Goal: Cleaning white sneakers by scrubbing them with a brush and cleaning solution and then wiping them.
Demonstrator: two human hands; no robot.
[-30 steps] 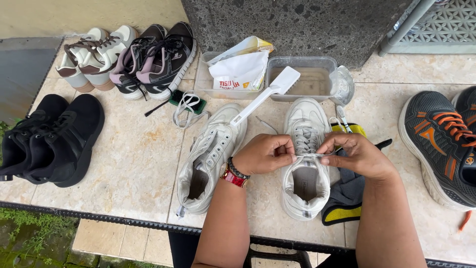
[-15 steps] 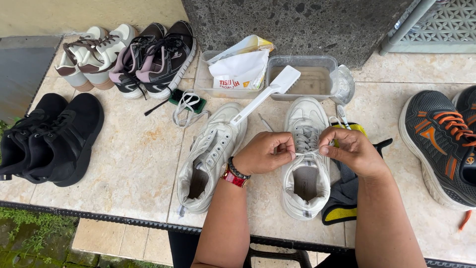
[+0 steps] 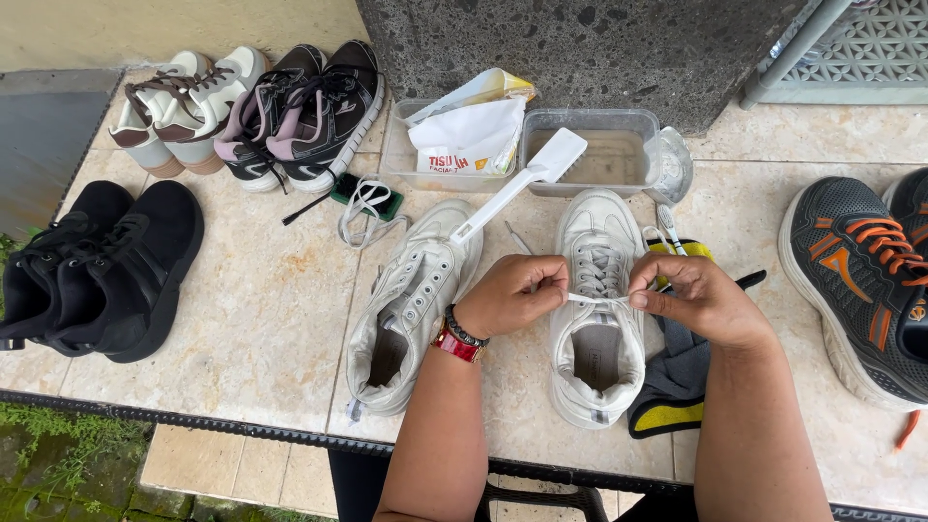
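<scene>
Outdoor tiled ledge (image 3: 271, 319) of beige stone, backed by a speckled dark wall (image 3: 580, 48) at 12 o'clock.

**Location of work item.** White sneaker (image 3: 594, 319), toe toward 12 o'clock, at centre of ledge. Partner white sneaker (image 3: 411, 309) just beside it at 9 o'clock, unlaced. White lace (image 3: 597, 300) stretched taut across the tongue, between both hands.

**Grip state.**
- Left hand (image 3: 517, 295): thumb and forefinger pinched narrow on one end of the lace; red and black bands at the wrist.
- Right hand (image 3: 701, 300): fingertips closed narrow on the other end.

**Handling properties (judged).**
- Lace: light, limp, thin; likely to slip from a loose pinch. Best held near the tip.
- Sneaker: light, soft upper, firmer sole. Best steadied at the heel collar or sides, not by the tongue.

**Surroundings.**
- White brush (image 3: 522, 188) resting on the partner shoe, head toward 1 o'clock.
- Clear tub (image 3: 594, 150) at 12 o'clock, holding cloudy liquid.
- Grey and yellow glove (image 3: 677, 387) at 3 o'clock, partly under the sneaker.
- Black sneakers (image 3: 97, 266) at 9 o'clock; black and orange shoe (image 3: 860, 280) at 3 o'clock.

**Not determinable.**
- Lace tips hidden inside the fingers.
- Eyelet in use covered by the knuckles.
- Black and orange shoe cut off by the frame edge.
- Small tool (image 3: 667, 222) beside the tub too small to identify.
</scene>
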